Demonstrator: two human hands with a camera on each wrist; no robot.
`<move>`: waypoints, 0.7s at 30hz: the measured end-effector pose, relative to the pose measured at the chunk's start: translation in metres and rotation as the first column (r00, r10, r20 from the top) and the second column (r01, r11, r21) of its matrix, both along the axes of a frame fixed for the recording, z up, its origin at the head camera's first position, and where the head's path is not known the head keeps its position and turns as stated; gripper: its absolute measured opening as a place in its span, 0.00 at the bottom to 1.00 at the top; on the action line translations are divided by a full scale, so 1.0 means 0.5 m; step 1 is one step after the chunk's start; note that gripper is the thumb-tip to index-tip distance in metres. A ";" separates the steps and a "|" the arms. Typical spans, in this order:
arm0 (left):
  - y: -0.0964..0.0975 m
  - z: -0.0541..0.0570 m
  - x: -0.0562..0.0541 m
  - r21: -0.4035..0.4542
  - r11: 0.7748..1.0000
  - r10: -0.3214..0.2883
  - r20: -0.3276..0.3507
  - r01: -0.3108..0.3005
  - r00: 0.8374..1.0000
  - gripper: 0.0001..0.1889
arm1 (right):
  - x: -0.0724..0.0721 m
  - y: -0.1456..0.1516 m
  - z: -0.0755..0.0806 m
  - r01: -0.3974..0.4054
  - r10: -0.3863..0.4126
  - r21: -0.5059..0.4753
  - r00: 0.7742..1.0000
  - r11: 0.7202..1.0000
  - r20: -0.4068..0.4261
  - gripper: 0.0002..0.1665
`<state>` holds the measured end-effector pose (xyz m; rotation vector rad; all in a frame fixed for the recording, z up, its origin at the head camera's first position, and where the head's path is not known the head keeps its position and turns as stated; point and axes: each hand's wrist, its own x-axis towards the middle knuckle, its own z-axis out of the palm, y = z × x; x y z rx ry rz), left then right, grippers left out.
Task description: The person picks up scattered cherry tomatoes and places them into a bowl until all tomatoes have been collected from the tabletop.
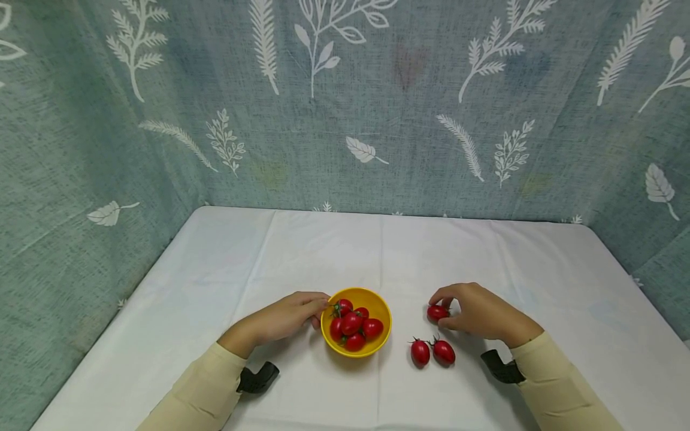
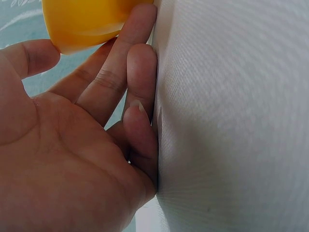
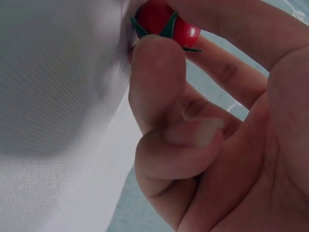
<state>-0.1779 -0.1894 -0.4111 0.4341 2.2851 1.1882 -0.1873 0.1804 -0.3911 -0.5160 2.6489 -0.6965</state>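
Note:
Several red cherry tomatoes [image 1: 352,323] lie in a yellow bowl [image 1: 373,302], some with green stems. My left hand [image 1: 288,317] holds this bowl at its left side. In the left wrist view the thumb is at the rim of the bowl [image 2: 87,24], and the fingers reach along its side, close to the tablecloth. Right of the bowl, my right hand [image 1: 477,311] pinches a cherry tomato [image 1: 437,313] between thumb and fingers, low over the table. The right wrist view shows that tomato's green calyx and shiny skin [image 3: 190,33], partly hidden behind a fingertip.
Two more cherry tomatoes, one on the left [image 1: 420,353] and one on the right [image 1: 444,352], lie side by side in front of the right hand. A white cloth [image 1: 302,257] covers the table. Blue-green patterned curtains [image 1: 318,143] hang behind it and at both sides.

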 end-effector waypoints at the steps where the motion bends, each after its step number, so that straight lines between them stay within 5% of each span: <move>1: 0.000 0.000 0.000 0.000 1.000 0.000 0.000 0.000 1.000 0.21 | 0.000 0.000 0.000 0.001 -0.001 0.000 1.000 1.000 0.001 0.19; 21: 0.000 -0.002 0.001 0.006 1.000 0.001 -0.004 -0.001 1.000 0.20 | 0.009 -0.020 0.011 -0.033 0.038 0.039 0.990 0.999 -0.139 0.19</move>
